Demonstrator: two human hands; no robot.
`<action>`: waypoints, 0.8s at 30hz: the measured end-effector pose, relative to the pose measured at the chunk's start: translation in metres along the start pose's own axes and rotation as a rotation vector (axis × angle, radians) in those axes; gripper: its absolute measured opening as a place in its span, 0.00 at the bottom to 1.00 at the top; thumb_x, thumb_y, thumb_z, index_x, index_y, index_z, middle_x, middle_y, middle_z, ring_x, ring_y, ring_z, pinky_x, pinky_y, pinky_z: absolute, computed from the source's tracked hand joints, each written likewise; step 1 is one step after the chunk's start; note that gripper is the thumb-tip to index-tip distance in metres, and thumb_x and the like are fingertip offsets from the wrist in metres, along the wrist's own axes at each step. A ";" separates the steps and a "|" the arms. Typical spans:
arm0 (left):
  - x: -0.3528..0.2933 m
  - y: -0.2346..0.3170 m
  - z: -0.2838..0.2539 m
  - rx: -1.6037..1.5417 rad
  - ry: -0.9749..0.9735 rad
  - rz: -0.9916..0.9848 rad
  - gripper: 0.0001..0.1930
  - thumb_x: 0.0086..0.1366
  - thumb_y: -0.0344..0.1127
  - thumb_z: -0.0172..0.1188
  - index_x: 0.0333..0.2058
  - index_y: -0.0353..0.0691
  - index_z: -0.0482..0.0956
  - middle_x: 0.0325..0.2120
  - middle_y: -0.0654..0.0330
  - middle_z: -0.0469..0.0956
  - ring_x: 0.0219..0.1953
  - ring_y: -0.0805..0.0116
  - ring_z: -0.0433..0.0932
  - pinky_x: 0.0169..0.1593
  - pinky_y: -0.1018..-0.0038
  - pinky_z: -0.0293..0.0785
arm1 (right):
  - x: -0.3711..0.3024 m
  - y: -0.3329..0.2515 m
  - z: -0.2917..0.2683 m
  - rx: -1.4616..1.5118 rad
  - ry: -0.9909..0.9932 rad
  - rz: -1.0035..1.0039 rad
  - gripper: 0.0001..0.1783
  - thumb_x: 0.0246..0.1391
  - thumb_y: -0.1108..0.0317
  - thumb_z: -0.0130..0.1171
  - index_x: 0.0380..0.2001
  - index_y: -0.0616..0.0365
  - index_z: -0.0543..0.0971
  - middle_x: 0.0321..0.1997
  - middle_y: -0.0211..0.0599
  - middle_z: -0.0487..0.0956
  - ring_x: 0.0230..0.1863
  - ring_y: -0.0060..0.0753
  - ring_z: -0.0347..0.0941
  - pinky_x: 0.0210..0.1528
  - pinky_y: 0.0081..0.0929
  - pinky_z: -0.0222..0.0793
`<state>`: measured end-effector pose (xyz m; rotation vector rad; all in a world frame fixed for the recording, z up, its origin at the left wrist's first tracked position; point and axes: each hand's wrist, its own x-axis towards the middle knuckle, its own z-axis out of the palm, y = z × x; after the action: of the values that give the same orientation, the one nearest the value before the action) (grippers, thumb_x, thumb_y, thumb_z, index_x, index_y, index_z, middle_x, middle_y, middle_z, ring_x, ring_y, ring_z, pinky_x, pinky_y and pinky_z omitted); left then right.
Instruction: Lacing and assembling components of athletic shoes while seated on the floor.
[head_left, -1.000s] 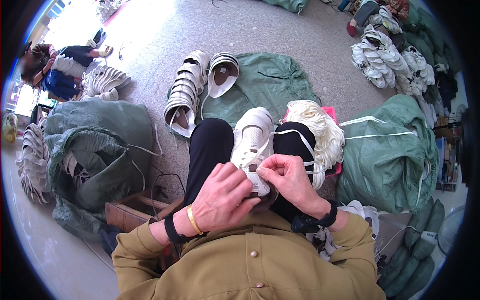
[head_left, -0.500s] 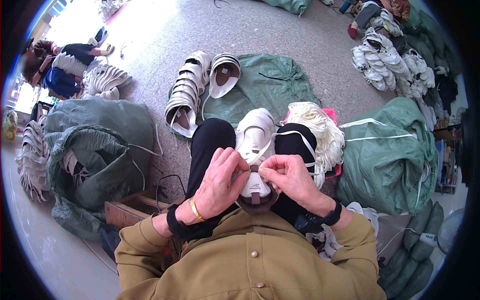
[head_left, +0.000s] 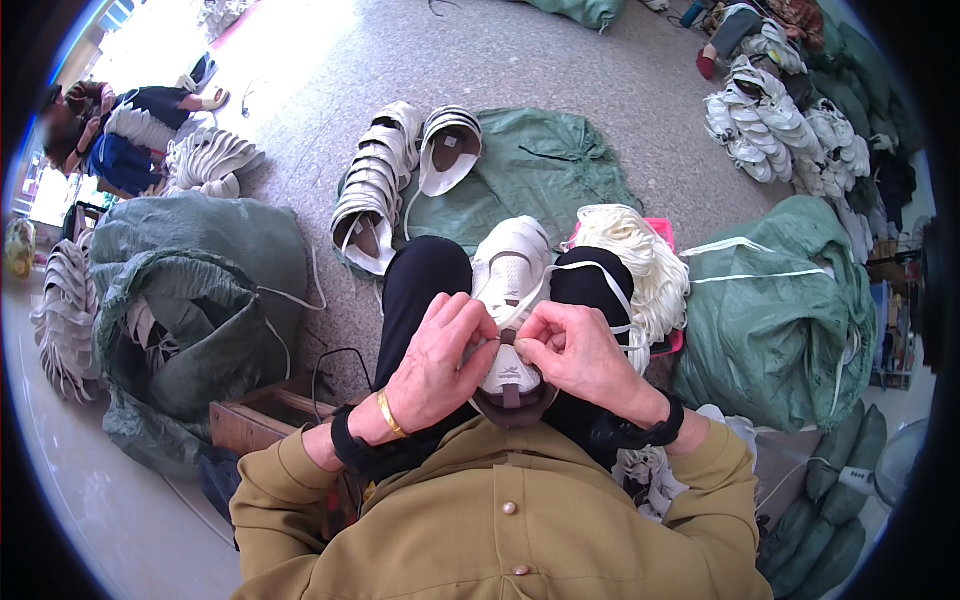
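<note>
A white shoe upper (head_left: 513, 268) lies between my knees, toe pointing away and its brown-lined opening toward me. My left hand (head_left: 438, 358) is at the left edge of its eyelet area, thumb and forefinger pinched together. Opposite, my right hand (head_left: 585, 352) pinches at the right side, close to the top of the tongue (head_left: 508, 371). A white shoelace (head_left: 592, 265) crosses the upper and loops over my right knee. The fingers hide most of the lace between them; what my left fingertips hold cannot be made out.
Bundled white shoelaces (head_left: 640, 275) sit in a pink basket (head_left: 660, 228) beside my right knee. Stacked shoe uppers (head_left: 385, 175) rest on a flat green sack (head_left: 540, 165) ahead. Full green sacks stand left (head_left: 205, 250) and right (head_left: 780, 310). Other people sit at far left and far right.
My right hand has shifted slightly left and up, its pinched fingertips now nearer my left hand. The upper and my left hand have hardly moved.
</note>
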<state>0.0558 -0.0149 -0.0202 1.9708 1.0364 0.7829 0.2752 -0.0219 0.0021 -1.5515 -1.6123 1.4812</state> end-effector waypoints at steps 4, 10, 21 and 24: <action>0.003 0.001 -0.003 0.018 -0.031 0.010 0.06 0.63 0.22 0.64 0.35 0.36 0.75 0.31 0.57 0.70 0.36 0.60 0.72 0.39 0.68 0.71 | -0.001 -0.003 -0.003 0.020 -0.018 0.031 0.07 0.57 0.73 0.67 0.34 0.68 0.83 0.27 0.39 0.86 0.29 0.24 0.83 0.34 0.26 0.79; 0.006 0.001 -0.013 -0.057 -0.019 -0.018 0.05 0.64 0.22 0.61 0.33 0.35 0.73 0.30 0.57 0.70 0.35 0.60 0.72 0.39 0.68 0.70 | -0.002 -0.008 -0.011 -0.098 -0.005 -0.065 0.07 0.58 0.72 0.67 0.34 0.67 0.83 0.27 0.38 0.86 0.28 0.24 0.81 0.32 0.27 0.77; 0.006 -0.009 -0.113 -0.884 0.152 -0.382 0.03 0.74 0.26 0.49 0.37 0.39 0.67 0.50 0.41 0.82 0.39 0.73 0.76 0.49 0.75 0.75 | 0.001 -0.005 -0.032 0.089 -0.048 -0.045 0.05 0.61 0.74 0.66 0.36 0.66 0.82 0.27 0.28 0.82 0.29 0.11 0.77 0.30 0.17 0.72; 0.003 -0.012 -0.141 -1.046 0.253 -0.300 0.02 0.75 0.26 0.49 0.39 0.38 0.67 0.50 0.43 0.80 0.38 0.72 0.73 0.49 0.76 0.74 | 0.003 -0.006 -0.039 0.138 -0.094 -0.039 0.05 0.63 0.74 0.66 0.37 0.65 0.81 0.29 0.26 0.81 0.30 0.11 0.77 0.33 0.15 0.73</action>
<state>-0.0580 0.0401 0.0435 0.8266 0.7748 1.1135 0.3063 -0.0035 0.0191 -1.3865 -1.5470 1.6299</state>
